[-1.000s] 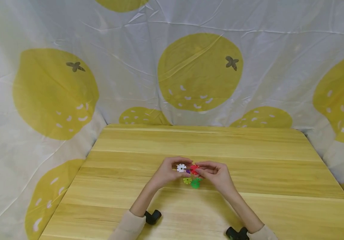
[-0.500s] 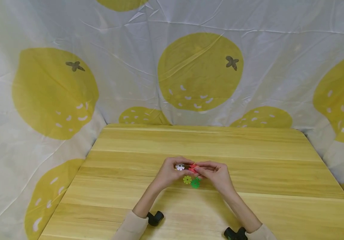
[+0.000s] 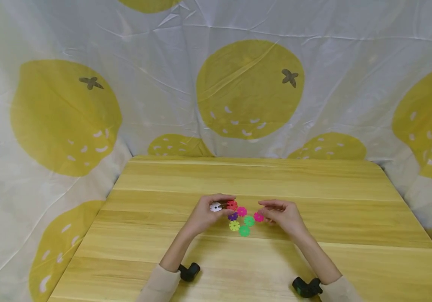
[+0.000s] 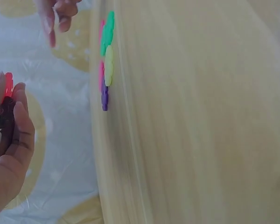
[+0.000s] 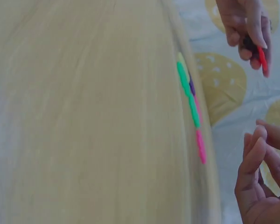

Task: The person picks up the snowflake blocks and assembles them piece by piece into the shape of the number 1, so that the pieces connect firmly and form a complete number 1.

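The right wrist view, unlike the head's, shows the right hand empty, fingers loose; it has left the red disc the left hand grips.

nine discs, two hands

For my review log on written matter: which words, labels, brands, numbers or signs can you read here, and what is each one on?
There is no readable text in any view.
Coloured discs: no lettering can be made out.
Backdrop cloth: printed fruit shapes, no words visible.
Black device at the right wrist: a small greenish mark, too small to read.
Black device at the left wrist: nothing legible.
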The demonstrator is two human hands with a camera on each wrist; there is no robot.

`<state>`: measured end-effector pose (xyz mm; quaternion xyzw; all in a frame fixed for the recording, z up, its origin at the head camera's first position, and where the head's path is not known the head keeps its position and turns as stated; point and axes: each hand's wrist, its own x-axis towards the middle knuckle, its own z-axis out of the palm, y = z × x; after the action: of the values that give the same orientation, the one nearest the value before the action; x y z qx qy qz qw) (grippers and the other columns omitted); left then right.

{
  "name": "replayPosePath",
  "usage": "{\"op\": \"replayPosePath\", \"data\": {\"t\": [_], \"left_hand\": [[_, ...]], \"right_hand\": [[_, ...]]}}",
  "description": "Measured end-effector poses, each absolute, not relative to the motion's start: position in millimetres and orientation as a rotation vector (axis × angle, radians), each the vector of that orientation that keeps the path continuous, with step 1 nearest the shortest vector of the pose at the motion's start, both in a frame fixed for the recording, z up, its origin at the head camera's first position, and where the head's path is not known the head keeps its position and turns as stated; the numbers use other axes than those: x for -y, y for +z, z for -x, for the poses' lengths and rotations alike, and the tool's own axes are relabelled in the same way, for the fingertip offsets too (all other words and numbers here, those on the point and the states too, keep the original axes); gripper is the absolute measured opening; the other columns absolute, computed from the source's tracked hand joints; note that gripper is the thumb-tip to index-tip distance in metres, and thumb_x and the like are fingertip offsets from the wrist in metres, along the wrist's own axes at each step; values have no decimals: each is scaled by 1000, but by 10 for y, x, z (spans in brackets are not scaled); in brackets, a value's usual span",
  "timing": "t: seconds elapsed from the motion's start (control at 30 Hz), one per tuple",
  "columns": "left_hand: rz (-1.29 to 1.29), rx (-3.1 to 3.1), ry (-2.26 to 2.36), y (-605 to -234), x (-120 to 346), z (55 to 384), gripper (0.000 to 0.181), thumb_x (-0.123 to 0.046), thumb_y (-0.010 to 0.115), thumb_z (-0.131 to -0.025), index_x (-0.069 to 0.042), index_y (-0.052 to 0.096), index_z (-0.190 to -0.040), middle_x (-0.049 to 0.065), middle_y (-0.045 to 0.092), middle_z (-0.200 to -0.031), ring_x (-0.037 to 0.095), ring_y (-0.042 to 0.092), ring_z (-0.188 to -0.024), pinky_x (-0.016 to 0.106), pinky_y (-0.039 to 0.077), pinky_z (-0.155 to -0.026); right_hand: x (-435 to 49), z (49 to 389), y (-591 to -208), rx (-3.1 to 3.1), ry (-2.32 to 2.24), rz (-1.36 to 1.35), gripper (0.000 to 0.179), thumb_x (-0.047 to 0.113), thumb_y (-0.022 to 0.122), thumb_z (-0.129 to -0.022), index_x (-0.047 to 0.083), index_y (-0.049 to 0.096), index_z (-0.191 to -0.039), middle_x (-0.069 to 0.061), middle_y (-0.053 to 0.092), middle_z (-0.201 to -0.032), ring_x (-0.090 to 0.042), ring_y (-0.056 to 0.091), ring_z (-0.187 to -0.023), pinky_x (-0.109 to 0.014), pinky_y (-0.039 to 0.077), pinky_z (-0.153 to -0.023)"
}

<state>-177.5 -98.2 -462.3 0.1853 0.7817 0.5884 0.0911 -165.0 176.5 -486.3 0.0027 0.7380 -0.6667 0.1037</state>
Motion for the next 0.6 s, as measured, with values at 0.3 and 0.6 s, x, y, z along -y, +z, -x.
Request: {"op": "replayPosePath", "data": {"t": [0.3, 0.6], "left_hand": [[-541, -2297, 1760, -4630, 1007, 1795, 37, -6, 82, -87, -5, 76, -123, 20, 72, -127, 31, 70, -115, 19, 58, -87], [-551, -2299, 1695, -4650, 996, 1783, 36, -5, 83, -86, -7, 76, -122, 16, 74, -124, 25, 71, -109, 20, 58, -86]], "right_hand": [[-1933, 1698, -4974, -2173, -1836, 18, 40, 8, 76, -94, -9, 67, -129, -3, 75, -87, -13, 63, -66, -23, 54, -58], [-1900, 1727, -5067, -2193, -1789, 1, 37, 6, 79, -90, -8, 71, -123, -5, 73, -81, -11, 63, -61, -21, 52, -54]]}}
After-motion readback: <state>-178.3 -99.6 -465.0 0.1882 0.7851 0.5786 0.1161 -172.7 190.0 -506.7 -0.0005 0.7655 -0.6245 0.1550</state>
